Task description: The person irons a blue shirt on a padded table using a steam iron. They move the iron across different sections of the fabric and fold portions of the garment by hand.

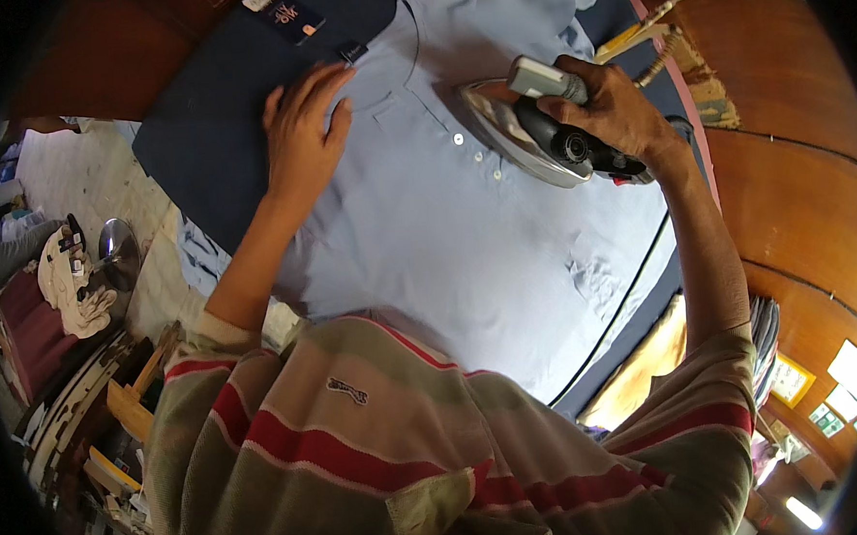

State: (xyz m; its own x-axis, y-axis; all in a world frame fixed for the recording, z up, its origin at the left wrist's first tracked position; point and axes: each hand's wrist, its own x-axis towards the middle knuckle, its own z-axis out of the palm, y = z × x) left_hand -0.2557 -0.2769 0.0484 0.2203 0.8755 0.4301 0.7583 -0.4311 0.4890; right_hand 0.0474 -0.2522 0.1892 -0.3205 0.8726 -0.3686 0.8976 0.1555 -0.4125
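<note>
Left hand (304, 138) lies flat, fingers spread; right hand (609, 108) is clenched.

I am in what looks like a small ironing or laundry workshop. Before me lies a padded table (199, 144) covered in dark blue cloth, with a light blue shirt (446, 228) spread flat on it and a heavy metal iron (538, 131) on its cord. Wooden panelled walls (791, 152) curve around, and bundles of cloth (71, 286) sit on the cluttered floor to my left.
</note>
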